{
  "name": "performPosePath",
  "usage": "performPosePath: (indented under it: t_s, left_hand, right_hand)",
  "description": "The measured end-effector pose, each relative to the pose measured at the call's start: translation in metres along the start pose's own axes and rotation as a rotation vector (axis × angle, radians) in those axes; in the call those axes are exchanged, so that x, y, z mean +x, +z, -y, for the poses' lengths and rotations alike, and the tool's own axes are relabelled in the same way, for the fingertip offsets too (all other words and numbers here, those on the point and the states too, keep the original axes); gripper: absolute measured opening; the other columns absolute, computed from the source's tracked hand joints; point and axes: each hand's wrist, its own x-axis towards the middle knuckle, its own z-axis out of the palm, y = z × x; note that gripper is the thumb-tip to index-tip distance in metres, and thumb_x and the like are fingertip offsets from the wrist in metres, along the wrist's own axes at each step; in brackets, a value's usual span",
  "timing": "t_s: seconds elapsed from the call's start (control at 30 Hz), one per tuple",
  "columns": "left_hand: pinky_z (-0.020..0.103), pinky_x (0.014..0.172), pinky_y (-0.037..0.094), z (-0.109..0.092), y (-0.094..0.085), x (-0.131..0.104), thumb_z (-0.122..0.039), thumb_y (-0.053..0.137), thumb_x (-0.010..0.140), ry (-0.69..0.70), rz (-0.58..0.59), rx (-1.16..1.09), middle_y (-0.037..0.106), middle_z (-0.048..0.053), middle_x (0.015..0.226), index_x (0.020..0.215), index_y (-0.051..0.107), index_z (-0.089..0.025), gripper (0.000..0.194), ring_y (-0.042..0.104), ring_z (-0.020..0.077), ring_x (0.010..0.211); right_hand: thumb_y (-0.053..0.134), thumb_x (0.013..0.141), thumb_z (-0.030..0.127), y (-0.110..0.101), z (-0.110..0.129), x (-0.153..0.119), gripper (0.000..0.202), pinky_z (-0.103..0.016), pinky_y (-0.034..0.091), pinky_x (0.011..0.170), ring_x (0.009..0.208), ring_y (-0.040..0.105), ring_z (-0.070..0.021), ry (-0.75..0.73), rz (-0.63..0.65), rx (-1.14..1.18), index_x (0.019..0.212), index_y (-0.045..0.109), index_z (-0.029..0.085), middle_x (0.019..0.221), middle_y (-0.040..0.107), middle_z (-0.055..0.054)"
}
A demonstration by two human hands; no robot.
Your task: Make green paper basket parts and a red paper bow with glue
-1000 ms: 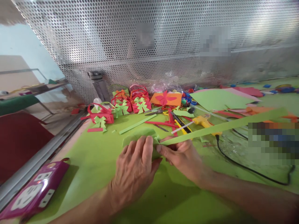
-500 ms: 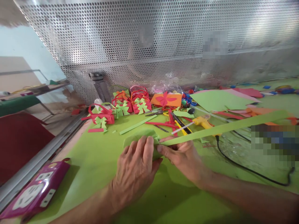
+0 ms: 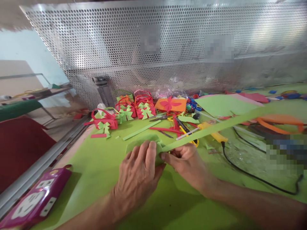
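My left hand (image 3: 139,174) is closed around a small folded green paper piece (image 3: 136,143), its fingers bent over the near side. Close beside it, my right hand (image 3: 187,164) pinches the right edge of that piece where a long green strip (image 3: 216,128) joins it. The strip slants up to the right, over a yellow glue gun (image 3: 216,134). Both hands are just above the green tabletop, and my fingers hide much of the folded piece.
Small red and green paper bags with bows (image 3: 145,110) stand behind my hands, near a bottle (image 3: 103,91). Cutters, scissors and strips lie in front of them. A black cable (image 3: 254,179) curves at the right, and a purple case (image 3: 39,198) lies at the left.
The green strip's far end has swung a little to the left. My right hand has shifted slightly left, its fingers still pinched at the joint; my left hand keeps its grip.
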Motion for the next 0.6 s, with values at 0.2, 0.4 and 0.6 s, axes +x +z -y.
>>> performPosePath:
  t_s: [0.2,0.4,0.6]
  left_hand:
    - [0.039,0.064,0.055,0.0,0.001,-0.001,-0.028,0.061,0.075,-0.022,0.033,-0.007,0.064,0.018,0.101,0.117,0.044,-0.004,0.051,0.063,0.0303,0.087]
    - [0.039,0.066,0.054,0.003,0.001,0.0,-0.045,0.058,0.078,-0.083,0.081,-0.142,0.065,0.019,0.102,0.122,0.04,-0.006,0.061,0.064,0.0288,0.085]
    - [0.03,0.06,0.05,0.029,-0.012,0.004,-0.032,0.034,0.092,-0.338,0.261,-0.532,0.07,0.005,0.085,0.124,0.041,-0.017,0.036,0.064,0.0184,0.067]
  right_hand:
    - [0.065,0.068,0.029,0.001,-0.005,0.002,0.033,-0.022,0.018,0.042,0.046,0.02,-0.0057,-0.04,0.026,0.033,0.048,0.04,0.019,0.048,0.031,0.008]
    - [0.057,0.074,0.03,-0.006,-0.005,0.009,0.032,-0.023,0.018,0.041,0.043,0.024,-0.0059,-0.059,-0.033,-0.1,0.048,0.041,0.019,0.045,0.031,0.008]
    - [0.054,0.077,0.036,-0.031,-0.008,0.027,0.034,-0.022,0.021,0.04,0.04,0.027,-0.0052,-0.083,-0.011,-0.281,0.051,0.041,0.019,0.043,0.033,0.008]
